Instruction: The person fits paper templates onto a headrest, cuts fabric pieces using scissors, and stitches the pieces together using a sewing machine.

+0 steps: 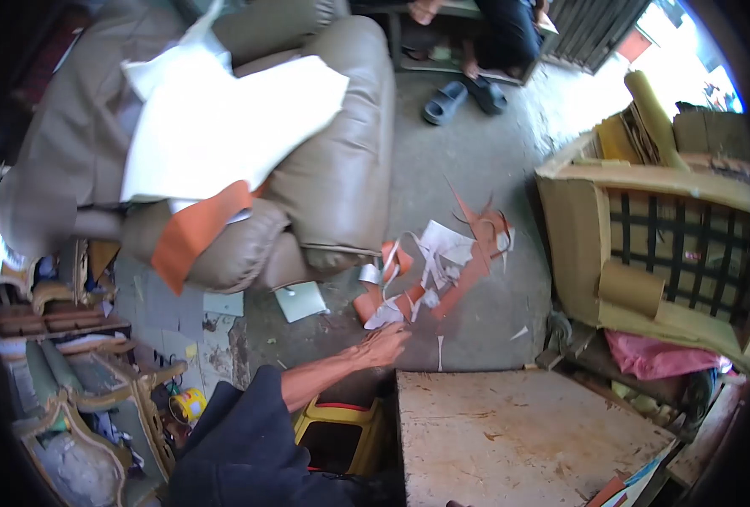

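Sofa (345, 160) was grey-brown, sheet (214, 131) white, strip (193, 237) orange. Scraps (452, 247) I saw were orange and white; floor (459, 173) grey. Sleeve (240, 431) looked dark navy. Surface (510, 422) was off-white, blotched brown. Chair frame (573, 253) was tan, webbing (652, 220) a black grid. Cloth (658, 355) pink.

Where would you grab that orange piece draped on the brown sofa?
I'd pinch the orange piece by its pointed lower corner, coming from the floor side. That corner seems to hang past the rounded edge of the brown sofa, leaving room for fingers, while the upper end lies beside the white sheet.
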Demonstrator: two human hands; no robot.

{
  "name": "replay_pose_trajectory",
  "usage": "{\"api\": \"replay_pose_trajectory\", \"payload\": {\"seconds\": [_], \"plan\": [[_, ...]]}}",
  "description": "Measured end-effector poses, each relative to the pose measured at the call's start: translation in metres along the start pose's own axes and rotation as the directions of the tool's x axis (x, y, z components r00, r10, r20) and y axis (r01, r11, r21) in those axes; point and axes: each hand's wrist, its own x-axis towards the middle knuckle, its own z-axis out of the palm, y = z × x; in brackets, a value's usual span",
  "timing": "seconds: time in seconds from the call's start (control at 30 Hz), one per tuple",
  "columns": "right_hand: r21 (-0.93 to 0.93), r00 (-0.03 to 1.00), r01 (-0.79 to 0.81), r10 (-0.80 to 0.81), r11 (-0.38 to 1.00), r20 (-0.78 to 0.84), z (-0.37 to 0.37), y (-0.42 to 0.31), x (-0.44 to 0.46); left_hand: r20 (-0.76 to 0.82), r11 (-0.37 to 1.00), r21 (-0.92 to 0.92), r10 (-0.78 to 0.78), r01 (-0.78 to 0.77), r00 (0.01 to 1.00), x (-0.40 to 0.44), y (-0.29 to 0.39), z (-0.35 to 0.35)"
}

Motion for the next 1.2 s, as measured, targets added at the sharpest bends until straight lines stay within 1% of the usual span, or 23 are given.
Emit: {"api": "replay_pose_trajectory", "payload": {"seconds": [0.03,0.07,0.13,0.17,0.2,0.27,0.33,0.4,0.43,0.47,0.53,0.6,0.67,0.73,0.77,0.8,0.87,0.93,1.0,1.07,1.1,1.13,1.2], "plan": [[0.026,0.998,0.005,-0.004,1.0,-0.056,0.003,0.002,0.001,-0.202,0.992,-0.034,0.115,-0.124,0.973,-0.008,0.023,-0.035],[0.026,0.997,0.035,-0.034,0.999,-0.065,0.005,-0.001,0.005,-0.35,0.982,0.074,0.191,-0.177,0.917,-0.021,0.05,-0.086],[0.055,0.979,0.014,-0.002,0.998,-0.204,0.005,-0.009,0.009,-0.591,0.95,0.268,0.295,-0.162,0.75,-0.058,0.08,-0.173],[0.137,0.958,-0.005,0.044,0.991,-0.285,0.005,-0.018,0.012,-0.69,0.882,0.469,0.343,0.033,0.638,-0.078,0.088,-0.217],[0.117,0.952,0.003,0.033,0.993,-0.305,0.007,-0.018,0.011,-0.757,0.808,0.528,0.307,0.262,0.577,-0.1,0.106,-0.263],[0.095,0.936,0.011,0.023,0.995,-0.35,0.011,-0.015,0.012,-0.912,0.658,0.383,0.155,0.649,0.38,-0.126,0.081,-0.308],[0.209,0.923,-0.022,0.1,0.978,-0.373,0.017,-0.014,0.012,-0.83,0.81,0.218,-0.139,0.544,0.54,-0.142,0.026,-0.319],[0.212,0.908,-0.059,0.141,0.975,-0.394,0.012,-0.019,0.011,-0.804,0.844,0.207,-0.141,0.495,0.578,-0.14,0.05,-0.329],[0.005,0.832,0.102,-0.082,0.995,-0.549,0.019,-0.008,0.01,-0.793,0.843,0.17,-0.191,0.511,0.579,-0.135,0.05,-0.329],[0.007,0.825,0.098,-0.077,0.995,-0.559,0.018,-0.009,0.015,-0.78,0.839,0.133,-0.239,0.527,0.579,-0.128,0.049,-0.327],[0.166,0.917,0.023,0.045,0.986,-0.395,0.011,-0.015,0.011,-0.835,0.856,0.183,-0.123,0.483,0.536,-0.126,0.062,-0.317],[0.208,0.861,0.085,0.033,0.974,-0.508,0.022,-0.01,0.013,-0.839,0.966,0.174,0.042,0.194,0.542,-0.121,0.086,-0.311],[0.229,0.831,0.23,-0.068,0.946,-0.552,0.026,-0.002,0.01,-0.773,0.987,0.158,0.15,-0.041,0.616,-0.151,0.182,-0.28],[0.379,0.821,0.393,-0.135,0.838,-0.554,0.01,-0.013,-0.007,-0.568,0.885,-0.152,0.286,-0.44,0.772,-0.2,0.265,-0.232],[0.525,0.834,0.48,-0.181,0.702,-0.521,0.006,-0.02,-0.023,-0.433,0.772,-0.174,0.497,-0.611,0.752,-0.228,0.3,-0.222],[0.466,0.776,0.592,-0.309,0.658,-0.55,0.008,-0.021,-0.036,-0.271,0.63,-0.266,0.677,-0.729,0.684,-0.255,0.334,-0.212],[0.293,0.611,0.76,-0.482,0.58,-0.628,0.004,-0.015,-0.066,-0.298,0.44,-0.486,0.728,-0.755,0.617,-0.292,0.379,-0.186],[0.334,0.679,0.698,-0.436,0.633,-0.591,0.004,0.002,-0.119,-0.106,0.3,-0.689,0.859,-0.66,0.5,-0.326,0.413,-0.195],[0.457,0.73,0.648,-0.326,0.609,-0.601,-0.006,0.015,-0.179,0.024,0.276,-0.671,0.936,-0.688,0.352,-0.339,0.425,-0.21],[0.534,0.792,0.566,-0.233,0.628,-0.565,0.002,0.028,-0.239,0.162,0.34,-0.558,0.939,-0.757,0.303,-0.348,0.443,-0.229],[0.574,0.799,0.547,-0.175,0.61,-0.575,0.008,0.035,-0.269,0.28,0.395,-0.376,0.911,-0.838,0.303,-0.353,0.449,-0.243],[0.612,0.8,0.538,-0.122,0.579,-0.588,0.013,0.038,-0.299,0.332,0.351,-0.306,0.911,-0.885,0.247,-0.351,0.461,-0.247],[0.706,0.828,0.481,-0.003,0.519,-0.561,0.007,0.028,-0.355,0.691,0.327,-0.083,0.699,-0.942,0.182,-0.347,0.5,-0.243]]}}
